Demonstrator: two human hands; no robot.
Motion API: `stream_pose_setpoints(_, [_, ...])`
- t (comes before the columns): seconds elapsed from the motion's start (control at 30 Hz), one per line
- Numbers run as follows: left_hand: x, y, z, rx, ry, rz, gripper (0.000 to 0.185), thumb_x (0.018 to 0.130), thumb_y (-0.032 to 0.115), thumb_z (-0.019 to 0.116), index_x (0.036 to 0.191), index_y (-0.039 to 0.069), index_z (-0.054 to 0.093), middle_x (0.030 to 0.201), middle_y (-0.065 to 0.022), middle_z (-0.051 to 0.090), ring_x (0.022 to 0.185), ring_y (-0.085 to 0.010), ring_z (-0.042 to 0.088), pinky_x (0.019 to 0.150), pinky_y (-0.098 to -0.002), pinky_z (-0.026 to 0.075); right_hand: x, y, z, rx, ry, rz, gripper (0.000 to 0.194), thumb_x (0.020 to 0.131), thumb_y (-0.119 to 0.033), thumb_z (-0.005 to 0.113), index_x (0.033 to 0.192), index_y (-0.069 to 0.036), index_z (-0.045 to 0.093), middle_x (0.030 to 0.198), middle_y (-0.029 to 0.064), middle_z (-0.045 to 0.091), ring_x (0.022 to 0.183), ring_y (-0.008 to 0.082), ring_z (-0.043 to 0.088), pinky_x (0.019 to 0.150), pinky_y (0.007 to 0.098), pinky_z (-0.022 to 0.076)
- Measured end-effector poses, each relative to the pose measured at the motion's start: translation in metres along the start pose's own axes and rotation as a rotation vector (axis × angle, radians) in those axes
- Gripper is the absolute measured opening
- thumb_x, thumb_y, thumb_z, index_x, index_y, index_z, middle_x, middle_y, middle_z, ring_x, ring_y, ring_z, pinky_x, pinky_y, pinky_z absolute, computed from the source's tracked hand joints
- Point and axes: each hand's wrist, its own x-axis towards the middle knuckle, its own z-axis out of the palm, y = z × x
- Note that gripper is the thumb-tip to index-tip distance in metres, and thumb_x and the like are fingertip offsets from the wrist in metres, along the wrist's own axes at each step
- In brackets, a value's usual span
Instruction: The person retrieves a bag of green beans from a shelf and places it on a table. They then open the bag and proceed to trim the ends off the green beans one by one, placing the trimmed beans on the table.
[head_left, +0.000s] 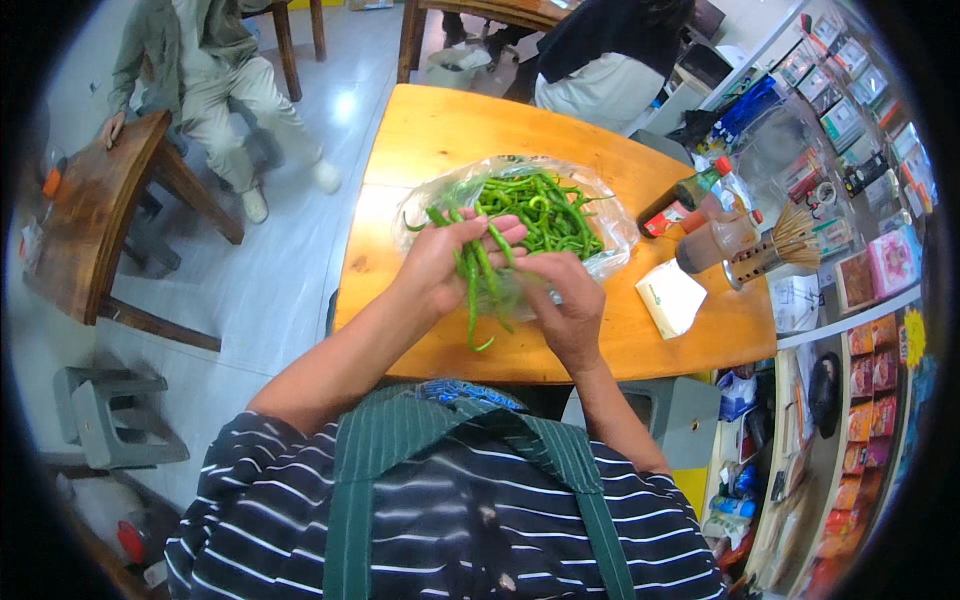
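Several long green chili peppers (480, 266) lie across the upturned palm and fingers of my left hand (450, 259), some dangling below it. Close on its right, my right hand (566, 300) has bent fingers at the hanging peppers; a blurred green bit shows by its fingertips, and whether it grips a pepper is unclear. Just beyond both hands, a clear plastic bag (619, 232) lies spread on the wooden table (427, 135), with a heap of green chili peppers (555, 214) on it. My hands hide part of the bag's near side.
Right of the bag stand a dark sauce bottle (667, 206), a plastic container of dark liquid (709, 246), a holder of wooden skewers or chopsticks (754, 262) and a white tissue pack (671, 296). Stocked shelves line the right. One person sits at far left, another beyond the table.
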Motion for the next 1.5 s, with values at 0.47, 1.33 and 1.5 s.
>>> stream_pose_setpoints(0.47, [-0.018, 0.004, 0.03, 0.629, -0.24, -0.162, 0.018, 0.093, 0.017, 0.055, 0.106, 0.004, 0.052, 0.073, -0.0037, 0.058, 0.051, -0.0131, 0.054, 0.045, -0.027, 0.047, 0.021, 0.029, 0.004, -0.155, 0.222, 0.111, 0.009, 0.087, -0.007, 0.063, 0.089, -0.001, 0.057, 0.075, 0.0058, 0.055, 0.06, 0.015, 0.05, 0.055, 0.0281, 0.0406])
stream_pose_setpoints(1.33, [0.007, -0.012, -0.007, -0.049, 0.027, -0.107, 0.014, 0.084, 0.002, 0.063, 0.092, 0.007, 0.053, 0.081, -0.0059, 0.059, 0.069, -0.0166, 0.06, 0.061, -0.0312, 0.054, 0.046, 0.115, -0.034, -0.747, -0.382, 0.419, 0.016, 0.08, -0.017, 0.061, 0.083, -0.002, 0.064, 0.076, 0.0189, 0.064, 0.076, 0.0318, 0.065, 0.068, 0.0429, 0.0511])
stream_pose_setpoints(1.5, [0.018, -0.023, 0.009, 0.008, 0.024, -0.133, 0.017, 0.083, 0.001, 0.064, 0.095, 0.005, 0.052, 0.087, -0.0077, 0.061, 0.071, -0.0157, 0.059, 0.062, -0.0313, 0.053, 0.05, 0.124, -0.035, -0.835, -0.421, 0.406, 0.017, 0.077, -0.018, 0.06, 0.079, -0.002, 0.066, 0.079, 0.0227, 0.065, 0.076, 0.0393, 0.064, 0.07, 0.0481, 0.0503])
